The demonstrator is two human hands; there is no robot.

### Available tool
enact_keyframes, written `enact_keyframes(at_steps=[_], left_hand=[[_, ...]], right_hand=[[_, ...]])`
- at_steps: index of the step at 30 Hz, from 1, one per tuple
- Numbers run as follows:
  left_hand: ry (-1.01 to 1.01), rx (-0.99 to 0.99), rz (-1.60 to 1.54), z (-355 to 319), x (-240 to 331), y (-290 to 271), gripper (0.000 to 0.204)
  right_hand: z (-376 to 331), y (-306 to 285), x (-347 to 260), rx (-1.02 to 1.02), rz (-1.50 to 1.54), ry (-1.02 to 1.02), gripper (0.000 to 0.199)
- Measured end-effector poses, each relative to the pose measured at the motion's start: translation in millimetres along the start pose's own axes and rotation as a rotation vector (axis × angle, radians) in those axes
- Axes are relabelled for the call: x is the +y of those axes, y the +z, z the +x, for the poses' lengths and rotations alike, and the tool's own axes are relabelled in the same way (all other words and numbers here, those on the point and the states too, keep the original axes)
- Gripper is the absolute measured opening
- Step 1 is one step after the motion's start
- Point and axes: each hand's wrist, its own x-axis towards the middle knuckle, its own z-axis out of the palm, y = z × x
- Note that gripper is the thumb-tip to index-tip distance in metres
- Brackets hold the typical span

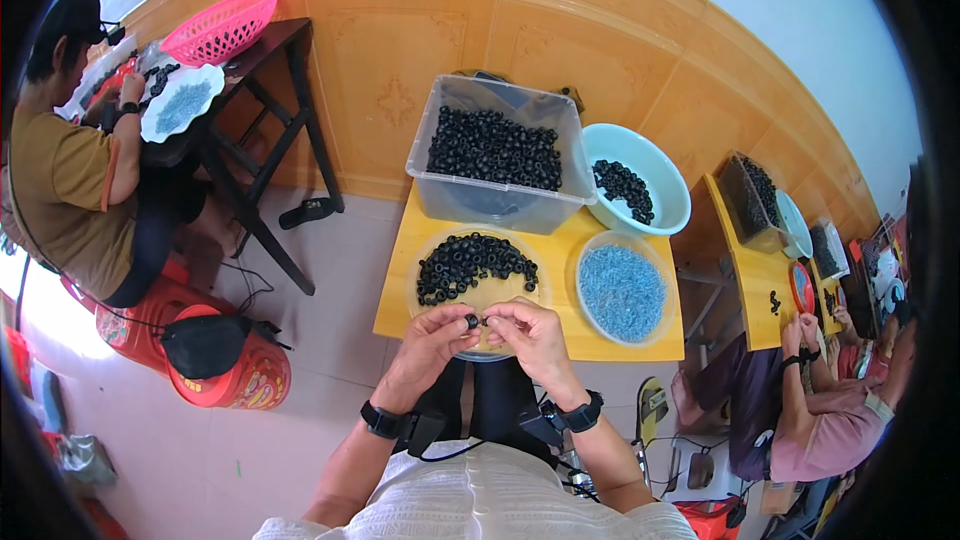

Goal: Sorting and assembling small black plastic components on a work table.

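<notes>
Between the thumb and fingers of my left hand (428, 348) is a small round black part (472, 321), like a thick ring. My right hand (535, 342) pinches something tiny right beside it, too small to name. Both hands meet over the near edge of a round clear tub (522, 297). Loose black rings (470, 265) lie mostly along the tub's far side. To the right stands another round tub (669, 283) filled with small light-blue translucent pieces (622, 292).
Behind, on the yellow table (400, 240), a clear bin (500, 200) holds many black rings. A pale blue basin (675, 190) with more stands beside it. One person (80, 190) works at a dark table on the left, others at a yellow table (745, 285) on the right.
</notes>
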Motion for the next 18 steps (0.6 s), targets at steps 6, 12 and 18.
enact_keyframes(at_steps=[6, 12, 18], left_hand=[[-0.001, -0.011, -0.095, 0, -6, 3, 0.018], [0.041, -0.03, -0.015, -1, -4, 5, 0.019], [0.083, 0.01, 0.095, -3, -5, 5, 0.018]], right_hand=[[-2, 4, -13, 0.047, -0.104, -0.03, 0.013], [-1, 5, -16, 0.026, -0.308, -0.151, 0.014], [-2, 9, -16, 0.04, -0.465, -0.244, 0.012]])
